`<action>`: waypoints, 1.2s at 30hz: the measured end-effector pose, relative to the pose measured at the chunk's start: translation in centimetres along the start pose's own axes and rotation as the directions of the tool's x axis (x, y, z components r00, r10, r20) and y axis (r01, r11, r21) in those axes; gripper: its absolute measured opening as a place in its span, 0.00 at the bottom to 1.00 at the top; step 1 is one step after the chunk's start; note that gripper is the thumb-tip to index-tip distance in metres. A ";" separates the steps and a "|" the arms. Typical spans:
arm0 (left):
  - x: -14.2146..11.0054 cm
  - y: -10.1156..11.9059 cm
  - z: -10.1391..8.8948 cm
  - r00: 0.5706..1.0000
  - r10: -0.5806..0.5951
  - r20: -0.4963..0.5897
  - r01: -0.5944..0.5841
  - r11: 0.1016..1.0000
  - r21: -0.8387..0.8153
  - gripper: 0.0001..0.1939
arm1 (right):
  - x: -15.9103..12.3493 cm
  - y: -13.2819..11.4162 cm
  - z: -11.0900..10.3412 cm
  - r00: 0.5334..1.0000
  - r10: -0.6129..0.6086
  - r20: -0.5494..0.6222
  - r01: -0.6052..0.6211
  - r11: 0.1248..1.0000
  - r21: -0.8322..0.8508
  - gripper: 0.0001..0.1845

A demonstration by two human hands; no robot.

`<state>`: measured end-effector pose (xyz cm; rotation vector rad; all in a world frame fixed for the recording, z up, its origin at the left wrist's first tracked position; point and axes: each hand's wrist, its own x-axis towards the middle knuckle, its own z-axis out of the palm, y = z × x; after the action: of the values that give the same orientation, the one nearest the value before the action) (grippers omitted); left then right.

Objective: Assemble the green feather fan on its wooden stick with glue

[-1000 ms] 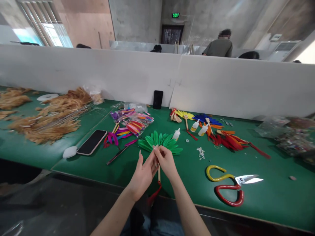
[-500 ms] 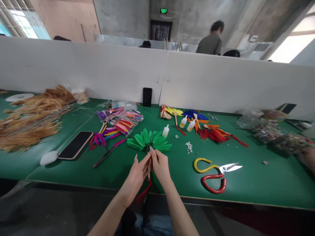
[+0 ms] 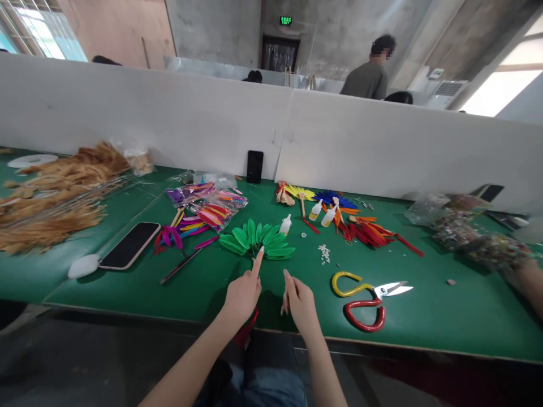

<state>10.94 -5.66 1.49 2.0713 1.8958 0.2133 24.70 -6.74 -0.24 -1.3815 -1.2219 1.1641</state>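
Observation:
A fan of green feathers lies spread on the green table in front of me. My left hand is at its base, index finger stretched over the feather roots and the other fingers curled round the handle, which is mostly hidden. Below that hand hangs a red tassel. My right hand is raised to the right of the fan, apart from it, fingers loosely bent and separated, with nothing visible in them. Just beyond the feathers stands a small white glue bottle.
Yellow-and-red-handled scissors lie at right, near white beads. Two more glue bottles are by finished-looking feather fans. At left are a phone, bagged feathers and brown fibres. Another person's hand touches bags at far right.
My right hand has come off the fan's base and moved right. My left index finger now points over the feather roots. The green fan stays about where it was.

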 end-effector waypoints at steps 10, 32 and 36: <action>-2.0 -2.6 -1.1 0.985 0.018 -0.172 -0.066 0.960 -0.273 0.33 | -0.2 1.2 1.2 0.993 0.048 0.105 -0.062 0.989 0.137 0.25; -4.8 -1.1 0.2 0.934 -0.046 -0.354 -0.265 0.574 -0.775 0.31 | 0.4 -3.6 4.3 0.927 -0.054 0.371 -0.254 0.635 0.729 0.12; -4.9 -0.9 0.8 0.960 -0.088 -0.265 -0.209 0.403 -0.891 0.41 | 0.4 -3.8 4.7 0.963 -0.028 0.269 -0.159 0.746 0.647 0.15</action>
<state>9.82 -10.58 0.94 1.3076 1.2527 1.3151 19.59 -5.84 2.91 -0.7373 -0.7899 1.6716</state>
